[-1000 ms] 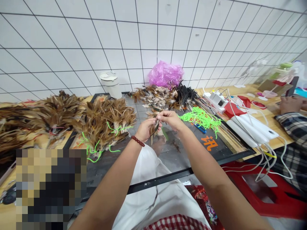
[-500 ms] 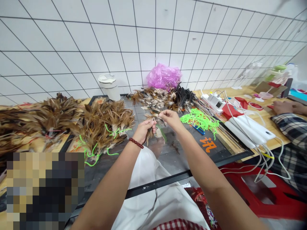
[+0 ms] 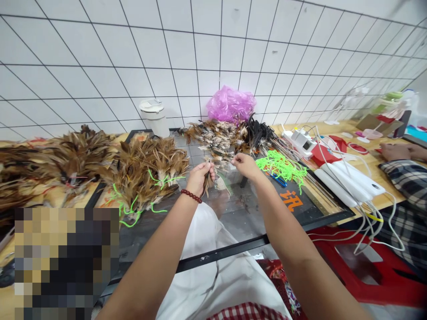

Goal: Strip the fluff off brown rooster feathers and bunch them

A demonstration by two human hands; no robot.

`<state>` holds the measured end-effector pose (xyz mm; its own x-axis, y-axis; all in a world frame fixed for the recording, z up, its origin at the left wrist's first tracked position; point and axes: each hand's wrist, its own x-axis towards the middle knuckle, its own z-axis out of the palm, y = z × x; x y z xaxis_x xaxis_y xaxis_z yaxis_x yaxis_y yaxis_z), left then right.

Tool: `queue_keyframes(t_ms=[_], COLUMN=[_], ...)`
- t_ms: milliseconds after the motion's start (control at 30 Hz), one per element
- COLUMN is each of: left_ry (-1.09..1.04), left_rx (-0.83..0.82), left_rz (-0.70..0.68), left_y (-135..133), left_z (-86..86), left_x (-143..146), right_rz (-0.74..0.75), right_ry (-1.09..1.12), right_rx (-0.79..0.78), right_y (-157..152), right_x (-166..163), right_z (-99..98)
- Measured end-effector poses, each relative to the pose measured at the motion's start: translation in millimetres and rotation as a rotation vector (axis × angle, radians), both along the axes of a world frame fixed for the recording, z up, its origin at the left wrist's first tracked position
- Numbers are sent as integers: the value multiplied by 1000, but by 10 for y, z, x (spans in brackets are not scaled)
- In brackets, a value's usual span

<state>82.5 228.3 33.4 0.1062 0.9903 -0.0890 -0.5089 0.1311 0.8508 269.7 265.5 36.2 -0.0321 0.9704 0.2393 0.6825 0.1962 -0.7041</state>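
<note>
My left hand [image 3: 199, 177], with a red bead bracelet on the wrist, is closed on a small bunch of brown feathers [image 3: 207, 180] held over the glass-topped table [image 3: 233, 222]. My right hand [image 3: 245, 165] hovers just to the right, fingers pinched near the edge of the loose feather pile [image 3: 220, 138]; what it pinches is too small to make out. Tied bundles of brown feathers [image 3: 147, 171] with green cords lie to the left of my hands.
Neon green cords [image 3: 280, 165] and blue scissors [image 3: 278, 180] lie right of my hands. A pink bag [image 3: 230, 103] and a white lidded cup [image 3: 154, 116] stand by the tiled wall. White devices with cables [image 3: 347, 182] and another person's hand [image 3: 395, 151] are at right.
My hands have drawn apart: the right hand moved right, toward the loose feather pile, while the left keeps its bunch of feathers.
</note>
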Motion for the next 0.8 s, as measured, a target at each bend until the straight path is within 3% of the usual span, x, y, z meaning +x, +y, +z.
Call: queue_keyframes(t_ms=[200, 333, 500, 633, 700, 800], left_ry=[3, -28, -35, 15, 62, 158], left_rx=[14, 15, 18, 39, 56, 78], left_rz=[64, 105, 111, 189, 224, 221], left_y=[10, 12, 9, 3, -1, -11], left_z=[-29, -25, -20, -11, -6, -13], left_x=[23, 33, 41, 68, 91, 132], right_rz=[183, 259, 230, 203, 264, 400], right_ry=[654, 755, 646, 234, 24, -52], right_rx=[-127, -179, -100, 99, 218, 300], right_y=[-25, -34, 12, -45, -103, -189], right_x=[-66, -104, -82, -99, -135, -221], right_z=[89, 92, 43, 61, 94, 142])
